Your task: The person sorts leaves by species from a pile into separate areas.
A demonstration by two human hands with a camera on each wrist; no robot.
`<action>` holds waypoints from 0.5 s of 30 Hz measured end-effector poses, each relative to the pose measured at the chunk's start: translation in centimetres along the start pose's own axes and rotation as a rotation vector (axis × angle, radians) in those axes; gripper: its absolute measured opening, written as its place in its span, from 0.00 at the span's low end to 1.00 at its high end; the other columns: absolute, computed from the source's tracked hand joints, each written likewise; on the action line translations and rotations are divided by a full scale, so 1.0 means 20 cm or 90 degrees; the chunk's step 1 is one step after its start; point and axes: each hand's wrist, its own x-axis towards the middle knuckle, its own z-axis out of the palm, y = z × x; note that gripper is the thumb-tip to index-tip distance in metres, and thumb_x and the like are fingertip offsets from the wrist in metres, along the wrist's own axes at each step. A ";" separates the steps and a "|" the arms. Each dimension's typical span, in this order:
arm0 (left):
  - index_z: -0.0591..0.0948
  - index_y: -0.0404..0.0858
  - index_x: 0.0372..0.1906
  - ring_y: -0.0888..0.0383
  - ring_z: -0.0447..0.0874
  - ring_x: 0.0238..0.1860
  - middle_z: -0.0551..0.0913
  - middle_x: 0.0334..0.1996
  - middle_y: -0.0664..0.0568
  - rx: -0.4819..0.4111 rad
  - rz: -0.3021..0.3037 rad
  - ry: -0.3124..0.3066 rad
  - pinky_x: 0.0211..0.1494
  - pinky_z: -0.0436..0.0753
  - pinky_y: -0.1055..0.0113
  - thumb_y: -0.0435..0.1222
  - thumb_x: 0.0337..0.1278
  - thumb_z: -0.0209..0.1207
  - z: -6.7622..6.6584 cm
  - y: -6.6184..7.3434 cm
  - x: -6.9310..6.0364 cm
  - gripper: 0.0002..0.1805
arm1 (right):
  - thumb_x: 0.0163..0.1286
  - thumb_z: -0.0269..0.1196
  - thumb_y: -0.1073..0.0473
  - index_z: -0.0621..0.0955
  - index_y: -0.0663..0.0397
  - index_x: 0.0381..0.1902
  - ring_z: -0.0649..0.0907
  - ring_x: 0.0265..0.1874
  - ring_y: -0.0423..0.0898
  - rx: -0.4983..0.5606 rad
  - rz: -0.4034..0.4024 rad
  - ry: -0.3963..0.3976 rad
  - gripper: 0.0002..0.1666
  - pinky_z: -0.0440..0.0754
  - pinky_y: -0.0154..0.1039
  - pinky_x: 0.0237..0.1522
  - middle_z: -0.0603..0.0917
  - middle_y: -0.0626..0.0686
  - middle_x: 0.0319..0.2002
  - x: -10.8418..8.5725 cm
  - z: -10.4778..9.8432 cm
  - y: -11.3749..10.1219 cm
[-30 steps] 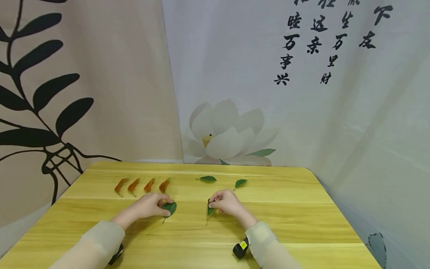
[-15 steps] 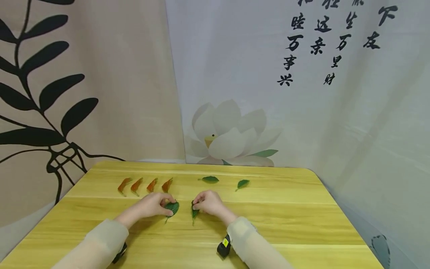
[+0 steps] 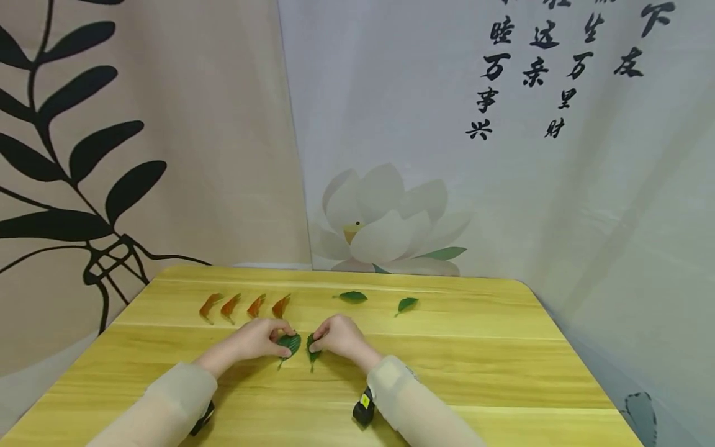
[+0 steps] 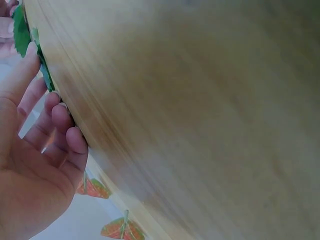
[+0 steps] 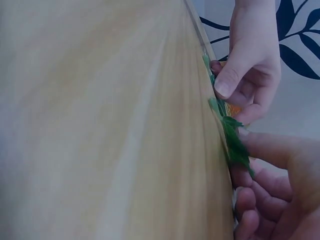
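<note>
My left hand (image 3: 258,339) holds a broad, ribbed green leaf (image 3: 291,342) against the table, thumb on its near edge and index finger at its far edge. Just to the right, my right hand (image 3: 342,338) pinches a narrower green leaf (image 3: 312,358) between thumb and fingers, its stem pointing down toward me. A small gap separates the two leaves in the head view. From the right wrist, the toothed edge of the pinched leaf (image 5: 234,142) shows beside the thumb. The left wrist view shows the left-hand leaf (image 4: 45,70) nearly edge-on.
Several curled orange leaves (image 3: 256,306) lie in a row at the back left of the wooden table (image 3: 475,360). Two more green leaves, one lying sideways (image 3: 353,297) and one slanted (image 3: 407,304), are at the back centre. A printed curtain (image 3: 391,124) hangs behind.
My right hand has moved left with its leaf, bringing it close beside the broad leaf. The left hand stays in place on its leaf; the head view has shifted slightly.
</note>
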 end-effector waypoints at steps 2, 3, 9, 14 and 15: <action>0.83 0.41 0.48 0.64 0.63 0.19 0.72 0.19 0.59 0.000 0.000 0.000 0.23 0.64 0.70 0.46 0.51 0.70 0.00 0.00 0.00 0.21 | 0.51 0.77 0.55 0.86 0.46 0.25 0.78 0.25 0.37 -0.018 0.003 -0.001 0.08 0.77 0.35 0.31 0.83 0.39 0.26 0.00 0.00 -0.01; 0.83 0.41 0.48 0.64 0.63 0.19 0.72 0.19 0.59 -0.002 -0.001 0.001 0.23 0.64 0.70 0.46 0.50 0.71 0.00 0.00 0.00 0.21 | 0.50 0.77 0.54 0.86 0.46 0.25 0.78 0.25 0.37 -0.027 0.003 -0.002 0.09 0.77 0.36 0.31 0.82 0.39 0.26 0.00 0.00 -0.01; 0.83 0.41 0.48 0.65 0.63 0.19 0.72 0.19 0.58 0.001 0.001 0.002 0.23 0.64 0.70 0.46 0.51 0.70 0.00 -0.01 0.00 0.21 | 0.50 0.78 0.52 0.84 0.45 0.27 0.77 0.26 0.36 -0.089 -0.005 -0.008 0.11 0.77 0.36 0.31 0.82 0.38 0.27 0.00 0.02 -0.03; 0.83 0.41 0.48 0.64 0.63 0.19 0.72 0.19 0.58 0.004 0.000 0.000 0.23 0.64 0.70 0.46 0.51 0.70 0.00 -0.01 0.01 0.20 | 0.50 0.77 0.50 0.86 0.44 0.32 0.80 0.31 0.38 -0.126 -0.010 -0.010 0.13 0.78 0.37 0.35 0.84 0.40 0.32 0.00 0.02 -0.03; 0.83 0.41 0.48 0.64 0.63 0.19 0.72 0.19 0.58 0.003 0.000 0.000 0.23 0.64 0.70 0.46 0.51 0.70 0.00 -0.01 0.01 0.20 | 0.50 0.77 0.49 0.87 0.43 0.34 0.81 0.33 0.39 -0.132 -0.007 -0.008 0.14 0.79 0.38 0.35 0.85 0.41 0.34 0.00 0.02 -0.03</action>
